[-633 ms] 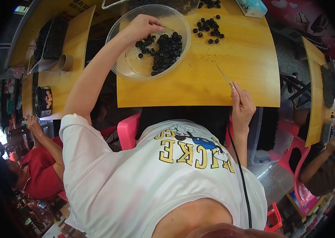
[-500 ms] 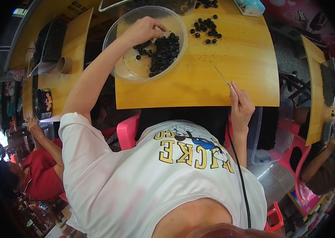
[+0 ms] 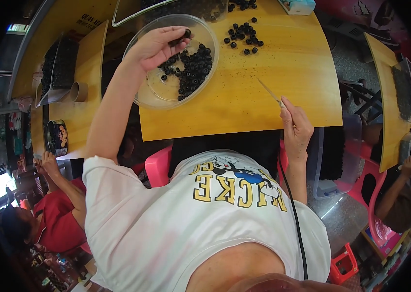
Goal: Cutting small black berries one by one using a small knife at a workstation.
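Note:
Over a round clear plastic tub (image 3: 153, 101), my left hand (image 3: 159, 46) is raised with thumb and fingers pinched on a small black round part (image 3: 187, 34). Loose black round parts (image 3: 196, 65), some with a hole showing, lie heaped in the tub below. My right hand (image 3: 296, 121) is closed around the pale handle of a slim pointed knife (image 3: 268, 90). Its thin blade points up and left over the wooden table (image 3: 293, 63). More black parts (image 3: 242, 34) are scattered on the table, right of the tub.
A larger clear bin (image 3: 166, 10) with black parts stands behind the tub. A tissue box (image 3: 298, 6) sits at the far edge. Dark crumbs dot the table. A clear bin of black pieces (image 3: 329, 155) stands low at my right. A person in red (image 3: 62, 214) works at the left table.
My left hand has lifted and turned palm up, a black part now showing in its fingers. My right hand and the knife have barely moved. The view has shifted slightly.

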Demonstrator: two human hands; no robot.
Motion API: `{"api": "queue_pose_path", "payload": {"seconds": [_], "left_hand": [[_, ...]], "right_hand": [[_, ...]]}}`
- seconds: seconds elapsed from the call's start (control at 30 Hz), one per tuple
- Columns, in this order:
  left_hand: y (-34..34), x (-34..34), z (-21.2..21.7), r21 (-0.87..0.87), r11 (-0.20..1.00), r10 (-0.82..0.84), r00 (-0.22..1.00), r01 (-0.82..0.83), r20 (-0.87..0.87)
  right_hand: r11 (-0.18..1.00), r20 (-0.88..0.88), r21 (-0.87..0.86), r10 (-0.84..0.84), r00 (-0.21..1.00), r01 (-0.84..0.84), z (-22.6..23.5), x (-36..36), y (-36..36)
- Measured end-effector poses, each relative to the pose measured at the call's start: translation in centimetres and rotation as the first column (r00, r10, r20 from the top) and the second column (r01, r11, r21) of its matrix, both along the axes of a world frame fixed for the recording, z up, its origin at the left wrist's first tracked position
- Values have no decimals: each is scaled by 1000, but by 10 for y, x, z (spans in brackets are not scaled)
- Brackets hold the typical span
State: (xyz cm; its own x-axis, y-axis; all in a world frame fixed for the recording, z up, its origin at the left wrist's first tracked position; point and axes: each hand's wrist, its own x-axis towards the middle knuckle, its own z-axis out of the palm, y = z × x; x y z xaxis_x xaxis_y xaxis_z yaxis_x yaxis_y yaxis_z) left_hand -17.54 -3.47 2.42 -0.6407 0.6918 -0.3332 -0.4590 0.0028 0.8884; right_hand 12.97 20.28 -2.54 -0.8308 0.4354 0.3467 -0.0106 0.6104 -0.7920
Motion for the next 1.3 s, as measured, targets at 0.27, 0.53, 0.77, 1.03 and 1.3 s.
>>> {"api": "queue_pose_path", "payload": {"seconds": [0.27,0.53,0.77,1.03,1.3], "left_hand": [[17,127,24,396,916,-138,875,-65,464],[40,174,-4,454,868,-86,839,-201,537],[44,180,-16,336,912,45,872,-235,487],[41,180,-26,400,884,-71,776,-243,627],[43,184,-30,406,863,-115,667,-299,736]], "right_hand": [[991,-58,-116,60,996,-67,17,-13,-7],[956,-109,-262,105,988,-131,32,-11,-17],[919,-75,-385,63,995,-87,26,-6,-17],[936,-93,-335,80,992,-107,25,-8,-18],[935,-248,303,264,932,-184,29,-12,-21]]}}
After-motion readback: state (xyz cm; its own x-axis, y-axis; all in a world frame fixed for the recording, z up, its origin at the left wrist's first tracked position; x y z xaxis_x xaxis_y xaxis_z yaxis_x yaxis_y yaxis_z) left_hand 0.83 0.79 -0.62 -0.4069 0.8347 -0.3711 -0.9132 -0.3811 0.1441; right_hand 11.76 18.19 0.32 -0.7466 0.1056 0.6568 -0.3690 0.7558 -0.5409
